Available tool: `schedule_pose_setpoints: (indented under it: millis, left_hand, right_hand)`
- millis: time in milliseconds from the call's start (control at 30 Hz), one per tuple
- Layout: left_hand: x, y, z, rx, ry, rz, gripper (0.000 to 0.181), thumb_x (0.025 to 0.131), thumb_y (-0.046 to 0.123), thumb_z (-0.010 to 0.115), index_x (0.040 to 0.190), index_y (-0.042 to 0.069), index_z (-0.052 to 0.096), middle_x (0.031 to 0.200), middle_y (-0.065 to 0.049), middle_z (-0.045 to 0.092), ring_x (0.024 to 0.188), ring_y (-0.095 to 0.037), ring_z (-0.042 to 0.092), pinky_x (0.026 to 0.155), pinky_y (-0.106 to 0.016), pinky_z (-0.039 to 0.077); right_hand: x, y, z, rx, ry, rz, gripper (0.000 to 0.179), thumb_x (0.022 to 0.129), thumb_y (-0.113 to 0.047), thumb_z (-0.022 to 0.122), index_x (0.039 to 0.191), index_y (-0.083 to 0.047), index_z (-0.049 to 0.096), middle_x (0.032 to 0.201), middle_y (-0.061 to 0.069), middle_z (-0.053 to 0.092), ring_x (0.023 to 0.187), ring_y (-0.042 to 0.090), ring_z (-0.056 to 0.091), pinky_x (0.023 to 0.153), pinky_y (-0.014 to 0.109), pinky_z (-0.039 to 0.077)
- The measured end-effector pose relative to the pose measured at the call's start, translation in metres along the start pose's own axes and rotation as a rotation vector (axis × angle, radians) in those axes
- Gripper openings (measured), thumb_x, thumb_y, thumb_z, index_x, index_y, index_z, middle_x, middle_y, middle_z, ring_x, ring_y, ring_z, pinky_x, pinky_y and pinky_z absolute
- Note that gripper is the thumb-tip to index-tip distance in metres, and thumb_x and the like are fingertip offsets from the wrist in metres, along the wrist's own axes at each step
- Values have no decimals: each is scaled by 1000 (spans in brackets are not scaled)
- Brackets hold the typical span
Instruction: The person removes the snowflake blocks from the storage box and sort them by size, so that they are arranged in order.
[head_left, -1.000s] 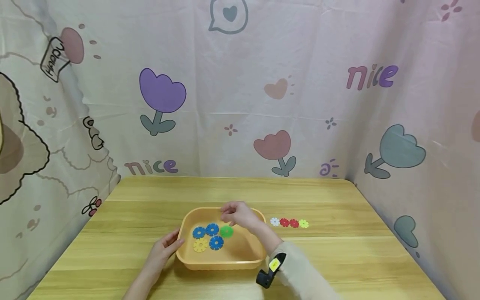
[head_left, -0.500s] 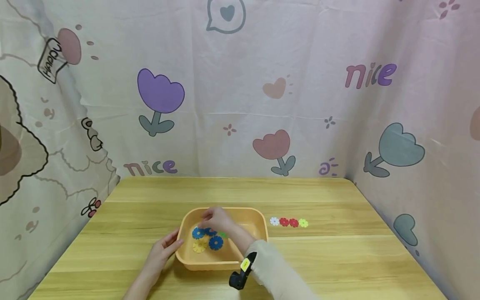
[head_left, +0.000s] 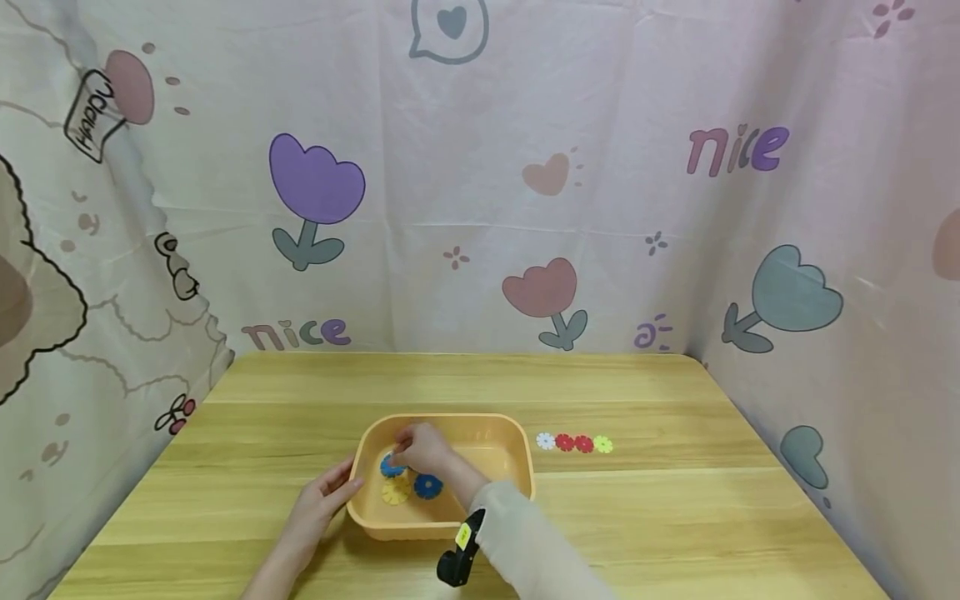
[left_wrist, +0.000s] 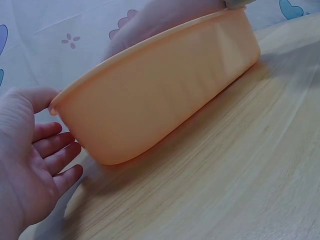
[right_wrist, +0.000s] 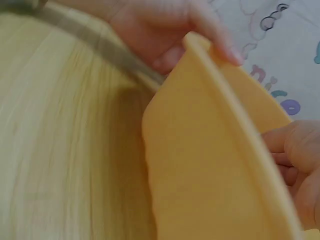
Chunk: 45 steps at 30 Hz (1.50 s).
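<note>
A yellow-orange plastic basin point(head_left: 498, 446) stands on the table in the head view. My left hand point(head_left: 317, 507) grips its left end; in the left wrist view the thumb hooks over the rim and the fingers lie against the outer wall point(left_wrist: 145, 100). My right hand point(head_left: 426, 450) reaches down inside, fingers bent, tips right at a blue notched plastic disc point(head_left: 390, 467). I cannot tell if it pinches the disc. A yellow disc point(head_left: 396, 491) and another blue disc point(head_left: 428, 487) lie nearby on the basin floor. The basin wall hides the right fingertips in the right wrist view.
Right of the basin, a white disc point(head_left: 545, 442), two red discs point(head_left: 574, 443) and a yellow-green disc point(head_left: 602, 444) lie in a row on the wooden table point(head_left: 660, 517). A printed curtain point(head_left: 450, 292) hangs behind the table and along both sides.
My right hand has moved left and down inside the basin, from above the green disc to the blue disc, covering the green and one blue disc. The left hand keeps its hold.
</note>
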<state>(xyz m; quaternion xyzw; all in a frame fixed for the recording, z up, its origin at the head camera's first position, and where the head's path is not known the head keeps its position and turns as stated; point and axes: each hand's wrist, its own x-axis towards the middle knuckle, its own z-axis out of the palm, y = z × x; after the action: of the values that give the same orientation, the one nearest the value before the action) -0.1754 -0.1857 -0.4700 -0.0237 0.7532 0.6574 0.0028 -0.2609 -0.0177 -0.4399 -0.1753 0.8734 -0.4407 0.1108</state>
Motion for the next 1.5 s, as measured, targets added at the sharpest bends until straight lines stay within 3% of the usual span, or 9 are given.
schedule_pose_setpoints:
  millis: [233, 367, 500, 767, 1067, 1267, 1500]
  left_hand:
    - [0, -1, -2, -20, -3, -4, 52, 93, 15, 56, 137, -8, 38, 138, -24, 40, 101, 9, 47, 84, -11, 40]
    - [-1, -1, -3, -13, -6, -9, 53, 93, 15, 55, 137, -8, 36, 139, -24, 38, 112, -4, 47, 85, -11, 40]
    - [0, -1, -3, -2, -2, -35, 55, 93, 18, 56, 138, -7, 36, 140, -23, 38, 121, -19, 41, 85, -12, 41]
    - [0, -4, -3, -17, 4, -44, 56, 92, 19, 57, 138, -6, 37, 139, -23, 40, 99, 12, 46, 83, -11, 41]
    - [-1, -2, -2, -28, 2, -22, 54, 93, 16, 56, 138, -7, 36, 139, -23, 39, 97, 14, 46, 84, -11, 40]
    - [0, -1, -1, -33, 1, -22, 53, 93, 16, 56, 137, -7, 37, 138, -24, 41, 97, 13, 47, 83, -12, 41]
    - [0, 1, 1, -38, 4, -15, 53, 92, 16, 56, 137, -7, 39, 137, -23, 42, 98, 8, 50, 83, -12, 42]
  right_hand:
    - [-1, 2, 10, -203, 32, -43, 27, 75, -13, 77, 97, 1, 68, 81, 1, 64, 74, 10, 56, 66, 19, 47]
    - [0, 5, 17, -327, 39, -86, 24, 74, -17, 78, 89, -2, 68, 80, 1, 61, 71, 9, 52, 65, 17, 45]
    - [1, 5, 21, -408, 30, -65, 24, 74, -22, 79, 86, -5, 67, 77, -1, 56, 68, 8, 46, 63, 17, 44]
    - [-1, 2, 23, -503, 3, -17, 25, 76, -26, 77, 88, -8, 66, 79, -2, 50, 71, 9, 44, 63, 18, 42]
    - [-2, -1, 22, -427, -19, 45, 27, 76, -20, 77, 85, -9, 54, 80, -1, 45, 68, 11, 43, 60, 20, 41]
    - [-1, 1, 19, -361, 26, -7, 24, 77, -11, 75, 87, -9, 53, 73, -2, 51, 64, 10, 45, 56, 19, 41]
    - [-1, 0, 5, -123, 28, -72, 14, 77, -3, 72, 82, -5, 59, 70, -3, 53, 60, 8, 47, 52, 19, 42]
